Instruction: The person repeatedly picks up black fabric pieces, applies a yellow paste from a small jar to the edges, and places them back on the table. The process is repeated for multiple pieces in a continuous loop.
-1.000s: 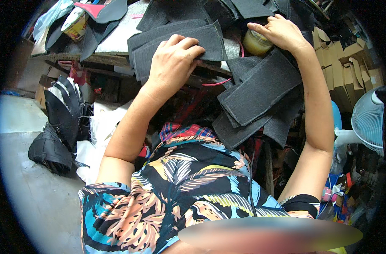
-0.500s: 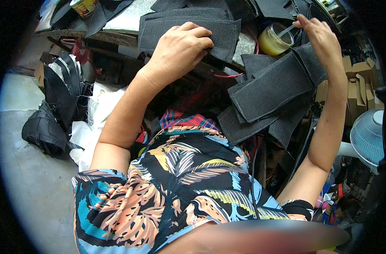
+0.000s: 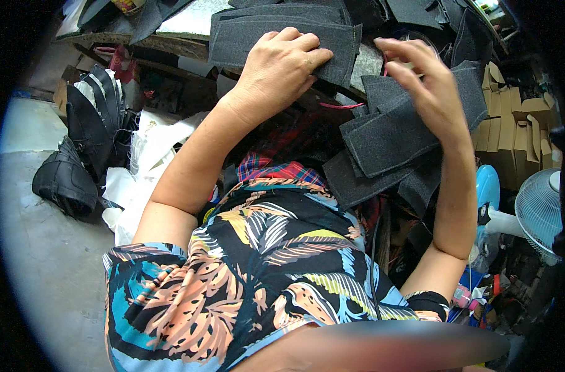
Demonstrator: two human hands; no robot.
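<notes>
Fingers bent, my left hand (image 3: 285, 65) presses on a stitched dark grey fabric panel (image 3: 341, 53) at the table's near edge, its thumb side low against the panel. More such panels lie stacked behind it. My right hand (image 3: 428, 84) is raised over a second pile of dark grey fabric panels (image 3: 391, 139) to the right. Its thumb and forefinger are apart, and I see nothing between them. That hand mostly hides the glue jar; only part of its rim (image 3: 424, 38) shows behind the fingers.
Pale tabletop (image 3: 186, 22) shows at upper left. Black bags or shoe-like pieces (image 3: 65, 180) and white cloth (image 3: 134, 186) lie to the left. Open cardboard boxes (image 3: 512, 124) and a fan (image 3: 536, 211) stand at right. A pink-red cord (image 3: 341, 106) hangs between the piles.
My right hand has moved left and down from the jar, and the light stick it held there is out of sight. My left hand stays on the panel.
</notes>
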